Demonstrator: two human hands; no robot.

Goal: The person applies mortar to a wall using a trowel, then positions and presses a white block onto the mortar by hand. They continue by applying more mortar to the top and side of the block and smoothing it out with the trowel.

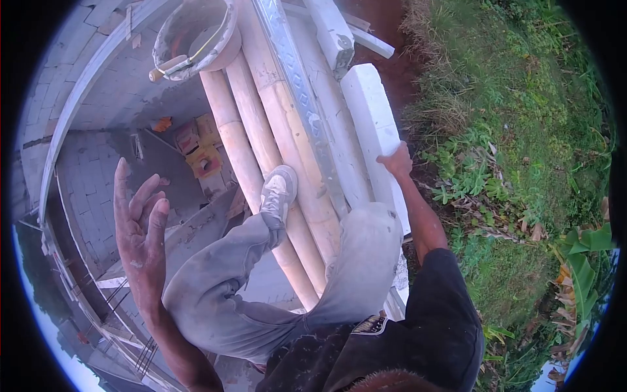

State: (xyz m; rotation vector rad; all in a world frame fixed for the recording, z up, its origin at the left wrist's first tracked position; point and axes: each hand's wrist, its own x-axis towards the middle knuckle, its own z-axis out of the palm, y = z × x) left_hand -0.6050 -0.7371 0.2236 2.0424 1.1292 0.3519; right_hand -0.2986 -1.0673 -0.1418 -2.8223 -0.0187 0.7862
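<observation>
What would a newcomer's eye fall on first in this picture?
Probably the bare, dusty left hand, raised with fingers apart at the left, holding nothing. Next, perhaps, the bare right hand on the edge of a long, white rectangular block at the right. Then the thick, round tan poles slanting through the middle, with a round, grey-smeared bucket at their upper end.

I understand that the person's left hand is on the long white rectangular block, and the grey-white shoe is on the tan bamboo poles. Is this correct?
Wrong hand: the head view shows the right hand on the long white rectangular block, with the left hand raised apart from it.
</observation>
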